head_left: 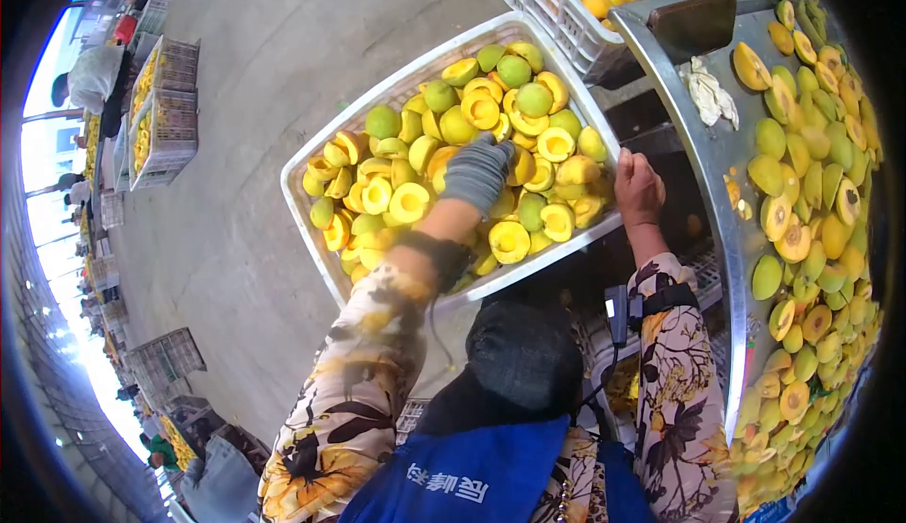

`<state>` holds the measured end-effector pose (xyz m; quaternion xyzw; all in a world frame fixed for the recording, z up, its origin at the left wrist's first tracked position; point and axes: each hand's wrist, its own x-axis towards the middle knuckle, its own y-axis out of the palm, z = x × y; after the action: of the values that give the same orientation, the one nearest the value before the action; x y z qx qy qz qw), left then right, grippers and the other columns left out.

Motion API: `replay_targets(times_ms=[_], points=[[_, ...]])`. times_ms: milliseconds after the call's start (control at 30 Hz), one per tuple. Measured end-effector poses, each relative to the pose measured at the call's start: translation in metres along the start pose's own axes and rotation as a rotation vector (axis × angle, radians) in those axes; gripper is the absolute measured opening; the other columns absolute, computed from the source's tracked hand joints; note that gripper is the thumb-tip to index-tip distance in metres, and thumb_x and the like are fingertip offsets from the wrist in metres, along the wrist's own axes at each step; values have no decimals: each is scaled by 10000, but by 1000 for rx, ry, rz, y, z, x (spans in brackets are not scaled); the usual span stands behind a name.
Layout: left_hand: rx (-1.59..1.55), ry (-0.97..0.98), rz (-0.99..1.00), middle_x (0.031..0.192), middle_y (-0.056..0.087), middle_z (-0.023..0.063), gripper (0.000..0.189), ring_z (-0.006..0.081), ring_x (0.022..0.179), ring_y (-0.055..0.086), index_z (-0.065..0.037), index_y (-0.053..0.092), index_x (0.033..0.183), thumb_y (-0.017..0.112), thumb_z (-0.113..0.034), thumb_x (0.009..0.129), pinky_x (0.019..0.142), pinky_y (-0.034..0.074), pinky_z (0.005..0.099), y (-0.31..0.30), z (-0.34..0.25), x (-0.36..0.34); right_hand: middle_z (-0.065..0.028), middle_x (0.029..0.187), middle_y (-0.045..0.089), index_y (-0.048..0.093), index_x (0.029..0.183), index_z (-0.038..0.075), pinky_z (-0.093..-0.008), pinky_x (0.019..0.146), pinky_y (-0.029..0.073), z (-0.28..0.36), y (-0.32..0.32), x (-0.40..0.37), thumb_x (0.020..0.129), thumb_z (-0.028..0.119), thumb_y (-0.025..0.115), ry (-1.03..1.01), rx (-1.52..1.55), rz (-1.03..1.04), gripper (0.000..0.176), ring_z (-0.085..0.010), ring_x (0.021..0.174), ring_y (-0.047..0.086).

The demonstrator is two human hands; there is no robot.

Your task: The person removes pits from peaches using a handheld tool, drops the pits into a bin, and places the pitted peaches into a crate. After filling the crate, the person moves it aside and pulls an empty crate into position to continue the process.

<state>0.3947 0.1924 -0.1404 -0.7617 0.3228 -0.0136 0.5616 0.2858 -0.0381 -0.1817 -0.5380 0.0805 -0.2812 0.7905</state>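
My left hand, in a grey knit glove, reaches into a white plastic crate full of yellow-green peach halves. Its fingers are curled down among the fruit, and whatever they hold is hidden beneath them. Some halves lie cut face up with a hollow in the middle; others show their rounded skin. At the crate's right side, my bare right hand has its fingers curled at the rim.
On the right stands a metal-edged table heaped with more peach halves, a white cloth near its corner. Another filled crate is behind. Far left, people work beside stacked crates on the concrete floor.
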Motion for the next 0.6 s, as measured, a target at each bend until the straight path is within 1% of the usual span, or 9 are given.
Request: replay_targets(times_ms=[33, 133, 233, 267, 400, 433, 533, 567, 600], points=[[182, -36, 73, 1214, 458, 161, 443, 313, 1077, 467, -136, 534, 1115, 525, -423, 777, 856, 403, 419, -22, -21, -8, -148, 697, 586, 487, 692, 79, -468, 574, 426, 0, 0, 0, 856, 357, 423, 7, -6, 2, 329, -368, 667, 563], [70, 337, -419, 1383, 243, 136, 604, 382, 1251, 237, -164, 442, 1238, 475, -531, 760, 994, 211, 526, -3, -32, -11, -149, 686, 583, 486, 686, 84, -463, 562, 425, -2, 0, 0, 854, 353, 429, 25, -12, 7, 322, -366, 663, 563], [298, 433, -254, 1384, 246, 119, 655, 378, 1276, 173, -135, 376, 1285, 465, -528, 769, 1026, 86, 529, 30, -37, -1, -160, 662, 575, 483, 672, 83, -468, 553, 423, -4, 4, -4, 856, 339, 442, -16, -37, -51, 318, -376, 637, 553], [341, 433, -196, 1401, 219, 120, 709, 361, 1292, 152, -115, 348, 1303, 395, -591, 780, 1020, 27, 551, 31, -37, 3, -165, 652, 571, 482, 666, 81, -472, 551, 423, -3, 6, -1, 857, 333, 447, -39, -40, -89, 319, -382, 625, 548], [323, 388, -110, 1403, 209, 134, 674, 350, 1297, 151, -129, 290, 1334, 352, -564, 822, 1030, 42, 525, 16, -41, -2, -162, 677, 581, 505, 700, 87, -473, 553, 427, -3, 5, -1, 860, 362, 422, -44, -126, -6, 329, -366, 637, 564], [243, 405, -207, 1395, 216, 148, 647, 352, 1286, 177, -128, 311, 1324, 368, -540, 828, 1039, 66, 500, 16, -39, -9, -172, 700, 585, 502, 734, 73, -493, 596, 428, 0, 2, 1, 865, 387, 401, -11, -110, 67, 355, -379, 663, 563], [81, 303, -286, 1372, 253, 143, 607, 360, 1275, 195, -140, 372, 1281, 454, -497, 798, 1032, 83, 505, 13, -39, -49, -192, 861, 590, 530, 879, 58, -465, 688, 434, 7, -11, 3, 876, 382, 367, -5, -50, 238, 362, -375, 802, 559], [64, 320, -373, 1313, 327, 137, 524, 355, 1233, 267, -122, 435, 1213, 505, -425, 792, 1025, 149, 477, 7, -34, -70, -193, 918, 575, 522, 932, 49, -451, 723, 428, 12, -17, 2, 881, 367, 365, 19, -60, 227, 357, -369, 849, 546], [18, 317, -395, 1260, 378, 127, 449, 340, 1197, 311, -108, 496, 1131, 538, -381, 777, 1007, 198, 462, 4, -26, -90, -194, 974, 559, 514, 986, 41, -438, 759, 422, 18, -25, -2, 886, 351, 363, 44, -66, 218, 359, -363, 895, 534]])
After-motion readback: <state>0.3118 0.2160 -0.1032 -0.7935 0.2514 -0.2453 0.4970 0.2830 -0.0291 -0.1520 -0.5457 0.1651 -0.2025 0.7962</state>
